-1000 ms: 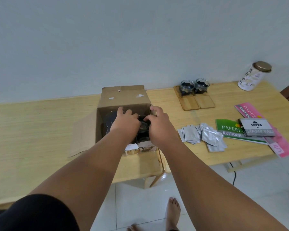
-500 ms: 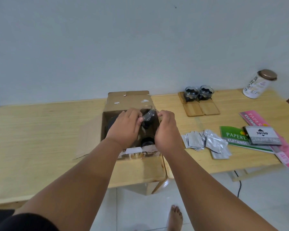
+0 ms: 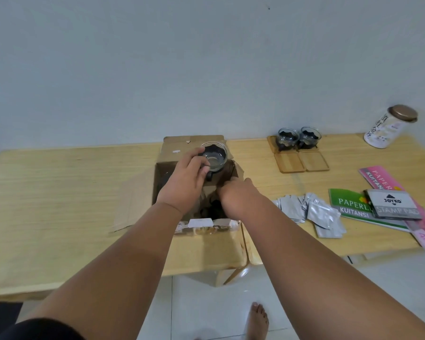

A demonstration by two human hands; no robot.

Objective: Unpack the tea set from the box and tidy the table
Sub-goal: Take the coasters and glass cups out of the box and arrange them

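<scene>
Head camera looks down on a pale wooden table (image 3: pixel 59 192), where an open brown cardboard box (image 3: pixel 182 149) stands near the front edge. The left hand (image 3: pixel 185 185) holds a clear glass tea cup in a black scalloped holder (image 3: pixel 215 158) just above the far side of the box. Its fingers are curled round the near wall of the cup, and the cup is upright. The right hand (image 3: pixel 234 198) reaches down into the box. Its fingertips are hidden there, so I cannot tell if it grips something or only steadies the packing.

To do this step well, I think the cup should go straight up until it is free of the flaps, then to the right, onto one of the two bare square wooden coasters (image 3: pixel 290 162). Glass is slippery and the grip is on one side only, so a slow carry with the cup level seems safer. The right hand could hold the box down meanwhile.

The lifted cup looks empty. Inside the box I see brown packing and something dark and round, too shadowed to name. Two cups of the same kind (image 3: pixel 284 140) stand on the far coasters and seem empty too. The white printed jar with a copper lid (image 3: pixel 388 127) at the far right is closed, and its content does not show.
</scene>
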